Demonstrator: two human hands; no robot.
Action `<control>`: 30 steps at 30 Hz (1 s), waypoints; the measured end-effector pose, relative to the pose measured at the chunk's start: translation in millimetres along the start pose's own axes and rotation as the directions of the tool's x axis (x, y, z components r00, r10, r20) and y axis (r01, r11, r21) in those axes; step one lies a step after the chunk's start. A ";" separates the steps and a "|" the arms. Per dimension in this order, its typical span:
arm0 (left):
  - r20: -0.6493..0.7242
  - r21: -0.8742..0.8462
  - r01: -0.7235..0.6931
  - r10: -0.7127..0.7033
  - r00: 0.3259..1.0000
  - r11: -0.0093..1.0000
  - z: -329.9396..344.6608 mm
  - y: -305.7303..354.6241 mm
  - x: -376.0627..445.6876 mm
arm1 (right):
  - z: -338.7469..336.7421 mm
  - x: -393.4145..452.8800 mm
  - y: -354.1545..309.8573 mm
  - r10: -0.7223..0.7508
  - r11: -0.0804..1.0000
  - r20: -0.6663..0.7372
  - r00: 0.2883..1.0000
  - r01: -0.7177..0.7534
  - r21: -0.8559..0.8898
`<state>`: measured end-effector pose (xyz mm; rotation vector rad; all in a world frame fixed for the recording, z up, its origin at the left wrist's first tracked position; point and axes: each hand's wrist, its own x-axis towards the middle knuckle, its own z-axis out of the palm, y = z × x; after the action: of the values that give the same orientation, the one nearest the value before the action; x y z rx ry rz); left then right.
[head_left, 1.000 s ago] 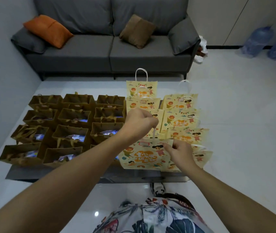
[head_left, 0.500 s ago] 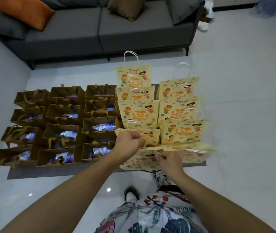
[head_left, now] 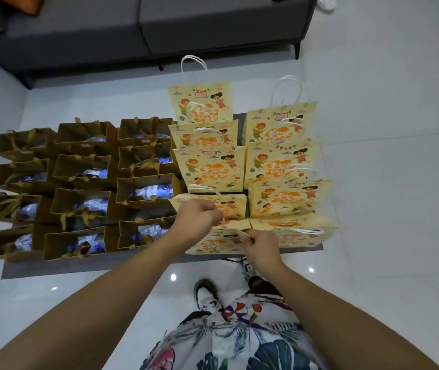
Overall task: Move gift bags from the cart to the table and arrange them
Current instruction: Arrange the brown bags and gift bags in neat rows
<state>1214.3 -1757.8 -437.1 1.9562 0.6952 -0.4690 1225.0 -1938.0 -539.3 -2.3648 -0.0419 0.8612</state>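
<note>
Head view, item by item.

Desk (head_left: pixel 133 265): dark, low, in front of the sofa (head_left: pixel 143 30). You have it almost fully covered, with only a bare strip along the near edge.

Brown gift bags (head_left: pixel 79 180): left block, upright in tight rows and columns, mouths open, ribbon handles flopped over, something pale and shiny inside. Packed side to side, which likely keeps them from tipping.

Yellow printed gift bags (head_left: pixel 279 166): right block, two columns, each bag overlapping the one behind so the printed faces show in steps. White cord handles stand up on the farthest pair.

Front yellow bag (head_left: pixel 213 243): nearest bag of the left yellow column, at the desk's near edge, tilted toward you and not yet square with the row. This is the bag in hand; judged as the final straightening of that column.

Left hand (head_left: pixel 198 222): curled closed in a loose fist at the bag's top, fingers pinched on its white cord handle.

Right hand (head_left: pixel 262 245): closed in a pinch on the bag's upper edge, steadying it.

Cart: not in view.
</note>
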 end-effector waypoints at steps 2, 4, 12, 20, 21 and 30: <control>0.014 0.056 -0.022 0.021 1.000 0.998 4.8 0.8 3.0 | -0.4 -5.1 9.7 -0.019 1.000 0.002 1.000 0.019 0.013; -0.018 0.150 -0.053 0.056 0.998 0.987 9.9 0.9 4.7 | -4.9 -11.8 18.3 -0.016 0.998 -0.006 1.000 0.017 0.057; -0.072 0.516 -0.208 0.284 0.956 0.831 32.6 2.0 -0.6 | -41.4 -40.7 50.8 0.146 0.978 -0.259 0.955 -0.099 0.186; 0.021 0.697 -0.378 0.510 0.860 0.609 72.7 13.1 -21.4 | -106.1 -43.8 99.6 -0.120 0.936 -0.424 0.898 -0.040 -0.349; 0.033 0.695 -0.383 0.504 0.863 0.609 75.5 14.2 -20.8 | -112.9 -33.0 103.2 -0.180 0.880 -0.342 0.923 -0.004 -0.474; 0.012 0.768 -0.263 0.398 0.917 0.584 118.1 33.4 -3.4 | -151.6 51.4 103.1 -0.135 0.894 0.083 0.987 0.157 -0.421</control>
<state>1229.4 -1876.1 -466.5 2.8918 0.1835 -0.3950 1337.5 -2091.6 -535.6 -2.6972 -0.4693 0.9113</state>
